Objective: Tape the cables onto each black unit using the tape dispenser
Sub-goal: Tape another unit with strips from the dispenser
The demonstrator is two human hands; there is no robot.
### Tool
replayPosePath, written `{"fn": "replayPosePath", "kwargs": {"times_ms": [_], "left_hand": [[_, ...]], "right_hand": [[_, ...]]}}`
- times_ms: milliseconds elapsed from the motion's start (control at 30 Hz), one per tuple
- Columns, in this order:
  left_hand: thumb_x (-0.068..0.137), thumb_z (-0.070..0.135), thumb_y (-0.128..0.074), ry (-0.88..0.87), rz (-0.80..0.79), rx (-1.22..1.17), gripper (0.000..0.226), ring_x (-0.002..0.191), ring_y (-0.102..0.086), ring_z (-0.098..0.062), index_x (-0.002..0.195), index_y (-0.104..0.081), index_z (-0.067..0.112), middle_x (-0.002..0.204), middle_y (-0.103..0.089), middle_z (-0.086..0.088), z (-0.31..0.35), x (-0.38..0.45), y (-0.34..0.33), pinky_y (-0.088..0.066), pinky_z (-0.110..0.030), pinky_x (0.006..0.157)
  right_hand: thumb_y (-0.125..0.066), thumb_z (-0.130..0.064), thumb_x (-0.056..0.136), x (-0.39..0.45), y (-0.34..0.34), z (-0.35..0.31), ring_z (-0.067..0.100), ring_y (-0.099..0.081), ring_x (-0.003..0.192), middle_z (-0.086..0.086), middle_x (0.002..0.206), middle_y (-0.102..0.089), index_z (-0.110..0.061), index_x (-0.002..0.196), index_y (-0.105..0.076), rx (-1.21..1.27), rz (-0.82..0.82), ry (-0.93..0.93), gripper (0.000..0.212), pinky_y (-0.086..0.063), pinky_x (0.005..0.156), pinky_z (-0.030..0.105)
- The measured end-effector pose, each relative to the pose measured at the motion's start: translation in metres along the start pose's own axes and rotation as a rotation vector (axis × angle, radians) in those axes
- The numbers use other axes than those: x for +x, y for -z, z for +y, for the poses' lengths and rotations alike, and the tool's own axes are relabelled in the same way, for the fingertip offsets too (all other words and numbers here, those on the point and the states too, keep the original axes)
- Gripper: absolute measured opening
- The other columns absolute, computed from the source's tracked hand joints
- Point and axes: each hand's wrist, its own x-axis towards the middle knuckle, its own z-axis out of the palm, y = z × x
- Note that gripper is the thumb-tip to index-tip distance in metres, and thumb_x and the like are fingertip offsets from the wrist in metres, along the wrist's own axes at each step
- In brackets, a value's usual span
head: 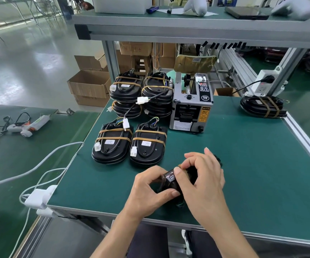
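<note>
A black unit (171, 180) stands on edge near the front of the green table (252, 164), mostly hidden by my hands. My left hand (150, 189) grips its near side, thumb and fingers curled round it. My right hand (204, 175) curls over its top and right side, thumb pressing on the brown tape there. Two taped black units (113, 144) (147, 146) lie flat side by side just beyond, cables held under brown tape strips. The grey tape dispenser (191, 105) stands farther back. Behind the flat pair are stacks of taped units (141, 94).
Another taped unit (264, 107) lies at the table's back right, near a power strip (264, 84). A glue gun (28, 124) and white cables (38, 164) lie on the left bench. Cardboard boxes (89, 86) stand on the floor beyond. A shelf (187, 28) overhangs the back.
</note>
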Motion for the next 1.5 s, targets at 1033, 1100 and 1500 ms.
{"fn": "replayPosePath", "kwargs": {"times_ms": [1033, 1100, 1500], "left_hand": [[0.081, 0.072, -0.081, -0.014, 0.021, -0.040, 0.050, 0.080, -0.067, -0.019, 0.094, -0.076, 0.025, 0.087, -0.071, 0.007, -0.001, 0.001, -0.001, -0.053, -0.036, 0.071], [0.082, 0.072, -0.080, -0.014, 0.016, -0.042, 0.049, 0.080, -0.067, -0.019, 0.094, -0.076, 0.025, 0.087, -0.071, 0.007, -0.001, 0.001, -0.001, -0.053, -0.035, 0.071], [0.082, 0.073, -0.079, -0.023, 0.021, -0.036, 0.056, 0.079, -0.067, -0.024, 0.094, -0.076, 0.018, 0.086, -0.070, 0.004, -0.003, 0.000, 0.000, -0.054, -0.044, 0.069]], "right_hand": [[-0.060, 0.005, 0.096, 0.221, -0.017, 0.017, 0.021, -0.064, 0.039, 0.015, 0.076, -0.068, 0.001, 0.088, -0.061, 0.446, 0.073, -0.619, 0.008, -0.065, 0.076, 0.039], [-0.059, 0.004, 0.096, 0.222, -0.020, 0.018, 0.018, -0.063, 0.035, 0.011, 0.074, -0.067, 0.002, 0.100, -0.062, 0.483, 0.111, -0.657, 0.005, -0.060, 0.056, 0.026], [-0.072, 0.005, 0.088, 0.231, -0.030, 0.008, 0.018, -0.064, 0.047, 0.012, 0.076, -0.070, 0.000, 0.111, -0.061, 0.768, 0.279, -0.824, 0.026, -0.048, 0.036, 0.018]]}}
